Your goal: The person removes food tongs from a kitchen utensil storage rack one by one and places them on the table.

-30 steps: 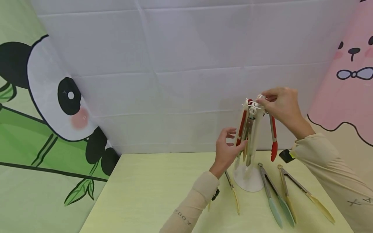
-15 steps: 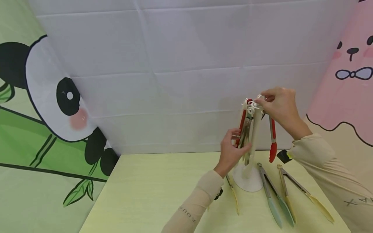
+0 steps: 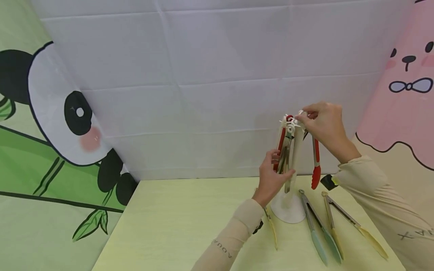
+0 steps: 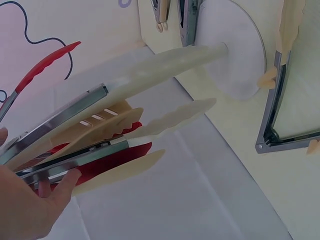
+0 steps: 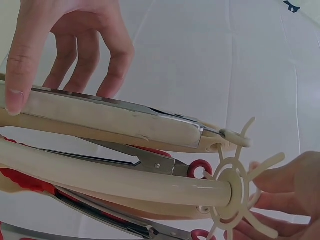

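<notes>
A white stand (image 3: 288, 214) with a round base and a hooked wheel top (image 5: 235, 192) bears several hanging tongs. My left hand (image 3: 272, 177) holds pale-sided metal tongs (image 5: 110, 117) hanging on the stand's left side, thumb on the near side and fingers behind. At the top, my right hand (image 3: 325, 120) pinches one of the wheel's hooks; part of its grip is hidden. Red-tipped tongs (image 3: 316, 162) hang on the right side below that hand. Other red and beige utensils (image 4: 110, 125) crowd close to the held tongs.
Green-tipped tongs (image 3: 315, 226) and yellow-tipped tongs (image 3: 367, 237) lie spread on the table right of the base. Another yellow-tipped pair (image 3: 271, 226) lies left of it, partly behind my left forearm. A white cloth (image 3: 203, 113) hangs behind the table.
My left hand has moved right, from beside the hanging tongs to a hold on them. My right hand has stayed at the hook.
</notes>
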The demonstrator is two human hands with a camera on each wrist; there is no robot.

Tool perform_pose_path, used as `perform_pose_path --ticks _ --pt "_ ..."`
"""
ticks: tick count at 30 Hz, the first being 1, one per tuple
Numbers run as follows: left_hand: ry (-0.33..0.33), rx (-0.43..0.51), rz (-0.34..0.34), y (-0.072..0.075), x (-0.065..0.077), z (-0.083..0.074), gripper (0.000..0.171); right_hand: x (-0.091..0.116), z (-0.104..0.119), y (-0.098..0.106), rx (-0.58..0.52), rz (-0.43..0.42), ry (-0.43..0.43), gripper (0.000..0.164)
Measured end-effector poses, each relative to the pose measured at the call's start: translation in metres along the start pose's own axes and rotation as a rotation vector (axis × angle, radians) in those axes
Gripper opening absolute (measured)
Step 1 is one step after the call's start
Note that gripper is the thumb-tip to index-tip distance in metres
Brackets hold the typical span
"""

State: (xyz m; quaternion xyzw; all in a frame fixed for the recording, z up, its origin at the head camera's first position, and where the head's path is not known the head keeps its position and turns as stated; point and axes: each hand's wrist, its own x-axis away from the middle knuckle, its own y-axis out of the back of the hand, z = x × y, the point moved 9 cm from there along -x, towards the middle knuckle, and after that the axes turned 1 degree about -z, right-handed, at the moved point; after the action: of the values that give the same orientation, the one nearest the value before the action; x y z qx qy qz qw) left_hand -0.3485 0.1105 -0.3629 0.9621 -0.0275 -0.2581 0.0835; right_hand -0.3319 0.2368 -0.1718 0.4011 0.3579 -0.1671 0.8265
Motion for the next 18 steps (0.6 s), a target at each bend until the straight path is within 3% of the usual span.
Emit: perform_pose_path --ticks 18 --pt "-0.038 0.004 -0.04 0.0022 0.002 0.0012 0.051 0.0004 0.0036 0.0019 0.009 -0.031 0.035 0.022"
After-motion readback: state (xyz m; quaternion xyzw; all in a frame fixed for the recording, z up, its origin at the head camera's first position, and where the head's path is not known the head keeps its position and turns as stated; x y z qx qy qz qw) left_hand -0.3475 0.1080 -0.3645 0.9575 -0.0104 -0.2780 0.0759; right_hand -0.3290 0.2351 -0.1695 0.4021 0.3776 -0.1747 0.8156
